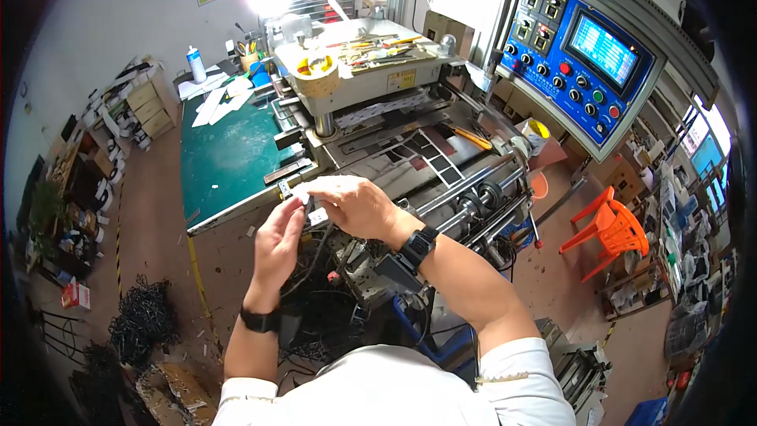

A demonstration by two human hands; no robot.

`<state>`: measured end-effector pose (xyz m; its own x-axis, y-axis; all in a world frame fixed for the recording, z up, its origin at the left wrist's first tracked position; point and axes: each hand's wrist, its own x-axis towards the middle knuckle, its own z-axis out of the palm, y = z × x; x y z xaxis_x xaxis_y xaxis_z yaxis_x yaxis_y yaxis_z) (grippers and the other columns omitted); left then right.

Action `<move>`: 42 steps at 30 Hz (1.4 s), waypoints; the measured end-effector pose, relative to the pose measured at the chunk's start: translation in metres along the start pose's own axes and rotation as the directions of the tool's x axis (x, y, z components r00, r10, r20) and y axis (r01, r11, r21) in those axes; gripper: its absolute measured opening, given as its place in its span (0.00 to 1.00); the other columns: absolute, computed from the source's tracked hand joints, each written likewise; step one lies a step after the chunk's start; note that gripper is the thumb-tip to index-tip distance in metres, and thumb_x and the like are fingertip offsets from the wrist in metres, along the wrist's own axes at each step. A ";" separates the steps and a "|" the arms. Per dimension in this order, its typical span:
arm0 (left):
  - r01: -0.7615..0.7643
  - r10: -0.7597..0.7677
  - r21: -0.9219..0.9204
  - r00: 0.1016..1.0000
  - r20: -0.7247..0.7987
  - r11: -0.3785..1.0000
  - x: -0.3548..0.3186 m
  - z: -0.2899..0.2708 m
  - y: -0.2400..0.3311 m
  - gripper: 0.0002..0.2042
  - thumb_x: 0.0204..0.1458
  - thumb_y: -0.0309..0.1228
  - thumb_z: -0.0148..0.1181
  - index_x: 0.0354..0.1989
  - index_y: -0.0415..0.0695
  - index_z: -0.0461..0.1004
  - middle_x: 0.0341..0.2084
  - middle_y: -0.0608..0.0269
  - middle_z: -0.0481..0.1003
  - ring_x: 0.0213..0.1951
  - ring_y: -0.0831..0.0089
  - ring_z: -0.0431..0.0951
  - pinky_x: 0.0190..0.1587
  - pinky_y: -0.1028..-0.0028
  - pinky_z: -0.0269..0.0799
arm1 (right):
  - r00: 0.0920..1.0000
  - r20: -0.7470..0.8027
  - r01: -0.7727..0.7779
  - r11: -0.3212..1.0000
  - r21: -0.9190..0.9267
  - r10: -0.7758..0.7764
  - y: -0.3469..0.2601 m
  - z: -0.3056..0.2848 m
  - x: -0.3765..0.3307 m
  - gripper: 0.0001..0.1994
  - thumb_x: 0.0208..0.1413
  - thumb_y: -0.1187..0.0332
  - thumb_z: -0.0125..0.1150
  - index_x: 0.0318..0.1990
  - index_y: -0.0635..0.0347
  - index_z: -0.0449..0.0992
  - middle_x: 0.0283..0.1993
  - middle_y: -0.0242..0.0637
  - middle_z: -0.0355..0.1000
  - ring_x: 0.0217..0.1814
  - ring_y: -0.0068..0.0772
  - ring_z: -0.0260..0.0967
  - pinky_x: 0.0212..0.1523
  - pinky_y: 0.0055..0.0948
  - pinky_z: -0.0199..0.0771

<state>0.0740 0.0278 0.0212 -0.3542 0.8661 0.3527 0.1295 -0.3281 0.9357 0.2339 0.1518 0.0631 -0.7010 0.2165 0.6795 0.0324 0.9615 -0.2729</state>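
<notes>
Both my hands meet in front of the machine, fingertips close together. My left hand (276, 246) points upward with its fingers pressed together, thumb side toward the other hand. My right hand (355, 203) reaches across from the right, its fingers bent in a pinch. Between the fingertips shows a small pale piece (304, 199), too small to name. Just behind the hands are the front edge of the machine bed (347, 159) and the corner of a green-topped table (233, 154). Dark bands sit on both wrists.
A blue control panel (579, 59) with knobs and a lit screen hangs at the right. Tools lie on the machine's upper plate (410, 69). Steel rollers (473, 201) run along the right side. An orange plastic chair (605, 233) stands further right; tangled black scrap (146, 323) lies on the left floor.
</notes>
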 end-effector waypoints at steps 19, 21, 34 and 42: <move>0.106 -0.171 -0.397 0.976 -0.133 0.912 0.003 -0.025 0.004 0.11 0.63 0.34 0.57 0.35 0.38 0.80 0.24 0.63 0.81 0.27 0.77 0.79 0.33 0.76 0.71 | 0.979 -0.127 -0.175 0.974 -0.145 0.157 0.017 0.007 -0.006 0.19 0.52 0.71 0.58 0.53 0.65 0.75 0.50 0.48 0.76 0.56 0.49 0.70 0.58 0.45 0.68; 0.125 -0.204 -0.449 0.970 -0.132 0.885 0.004 -0.027 0.002 0.12 0.63 0.34 0.57 0.35 0.38 0.80 0.23 0.63 0.80 0.27 0.76 0.79 0.34 0.75 0.72 | 0.883 -0.284 -0.444 0.861 -0.248 0.373 0.030 0.020 -0.012 0.20 0.53 0.68 0.57 0.53 0.69 0.73 0.54 0.58 0.72 0.57 0.56 0.69 0.61 0.47 0.67; 0.019 -0.117 -0.452 0.975 -0.189 0.892 -0.013 -0.041 0.032 0.12 0.64 0.33 0.57 0.35 0.35 0.79 0.29 0.60 0.80 0.30 0.77 0.78 0.41 0.75 0.74 | 0.803 -0.022 -0.564 0.747 -0.354 0.596 0.041 0.025 -0.015 0.13 0.54 0.72 0.49 0.45 0.67 0.71 0.49 0.60 0.71 0.55 0.57 0.69 0.56 0.49 0.68; -0.135 0.081 -0.252 0.974 -0.213 0.958 -0.036 -0.046 0.052 0.15 0.64 0.35 0.57 0.35 0.33 0.78 0.27 0.60 0.79 0.32 0.76 0.77 0.41 0.76 0.71 | 0.745 0.144 -0.611 0.753 -0.244 0.651 0.021 0.011 -0.002 0.11 0.54 0.71 0.51 0.44 0.63 0.71 0.43 0.52 0.76 0.51 0.54 0.73 0.54 0.48 0.70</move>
<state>0.0512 -0.0374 0.0568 -0.5318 0.7365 0.4182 -0.0614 -0.5260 0.8483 0.2283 0.1693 0.0485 -0.6038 0.7632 0.2303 0.6266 0.6330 -0.4546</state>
